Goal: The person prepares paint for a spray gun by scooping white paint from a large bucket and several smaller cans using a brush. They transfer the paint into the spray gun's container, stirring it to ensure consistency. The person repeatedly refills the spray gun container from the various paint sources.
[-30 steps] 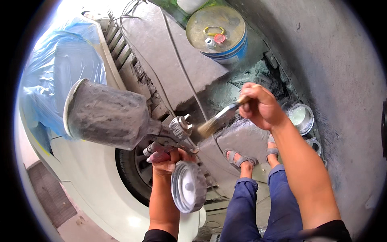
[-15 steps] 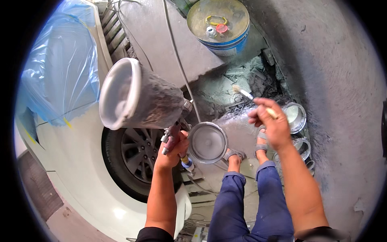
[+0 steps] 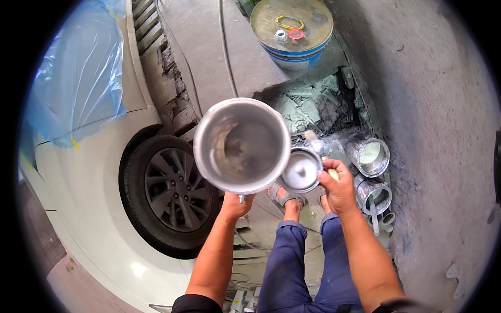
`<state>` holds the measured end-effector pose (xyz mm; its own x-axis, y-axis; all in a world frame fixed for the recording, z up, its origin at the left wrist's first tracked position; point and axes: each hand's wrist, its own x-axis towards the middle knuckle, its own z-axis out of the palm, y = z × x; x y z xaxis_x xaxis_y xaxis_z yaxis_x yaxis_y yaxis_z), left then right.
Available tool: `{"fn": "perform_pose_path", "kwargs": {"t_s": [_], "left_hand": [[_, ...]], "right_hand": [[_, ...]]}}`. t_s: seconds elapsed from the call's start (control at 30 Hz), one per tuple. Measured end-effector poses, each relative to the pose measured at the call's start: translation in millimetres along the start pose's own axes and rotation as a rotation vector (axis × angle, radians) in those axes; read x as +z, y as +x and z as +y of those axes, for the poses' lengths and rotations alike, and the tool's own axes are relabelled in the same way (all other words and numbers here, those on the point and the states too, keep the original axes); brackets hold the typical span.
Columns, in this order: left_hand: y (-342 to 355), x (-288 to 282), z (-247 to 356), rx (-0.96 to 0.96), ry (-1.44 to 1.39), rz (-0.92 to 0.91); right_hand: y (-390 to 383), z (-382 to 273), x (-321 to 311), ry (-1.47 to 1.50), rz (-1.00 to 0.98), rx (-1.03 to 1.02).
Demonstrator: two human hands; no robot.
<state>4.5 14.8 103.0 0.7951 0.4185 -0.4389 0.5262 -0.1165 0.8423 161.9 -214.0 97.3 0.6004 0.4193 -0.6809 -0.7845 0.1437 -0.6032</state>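
Observation:
My left hand (image 3: 238, 204) is closed beneath a round, open paint cup (image 3: 241, 182), on the handle of a spray gun that the cup now hides. The cup's mouth faces up and shows a greyish, stained inside. Right beside it is a round metal lid (image 3: 301, 170), its inner side up. At the lid's right edge my right hand (image 3: 338, 187) is closed on a paintbrush (image 3: 311, 136), bristles pointing away, and its thumb and fingers pinch the rim. The lid overlaps part of the brush handle.
At left stands a pale car body (image 3: 78, 193) with a wheel (image 3: 180, 190) and blue plastic sheeting (image 3: 83, 78). A blue drum (image 3: 292, 57) stands ahead. Open paint cans (image 3: 369, 156) line the right wall. A hose (image 3: 225, 52) crosses the floor near rubble (image 3: 308, 107).
The cup has turned its mouth up and moved right, covering the spray gun. My right hand has come down and left with the paintbrush to the lid, which has shifted right.

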Motion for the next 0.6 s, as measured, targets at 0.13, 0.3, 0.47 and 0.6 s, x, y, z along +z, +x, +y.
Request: {"fn": "perform_pose_path", "kwargs": {"t_s": [0.13,0.3,0.47,0.6], "left_hand": [[-7.4,1.5,-12.1,0.048,0.131,-0.013],[-16.5,9.3,-25.3,-0.002,0.246,0.072],[-22.4,21.9,-18.9,-0.155,0.264,0.178],[-27.5,31.3,-15.1,-0.206,0.266,0.298]], "right_hand": [[6.0,-12.4,-20.1,0.007,0.045,-0.058],[9.5,-21.8,-27.4,-0.042,0.066,-0.115],[14.3,-30.9,-24.1,-0.034,0.107,-0.122],[21.4,-37.4,-20.5,-0.035,0.126,-0.116]]}}
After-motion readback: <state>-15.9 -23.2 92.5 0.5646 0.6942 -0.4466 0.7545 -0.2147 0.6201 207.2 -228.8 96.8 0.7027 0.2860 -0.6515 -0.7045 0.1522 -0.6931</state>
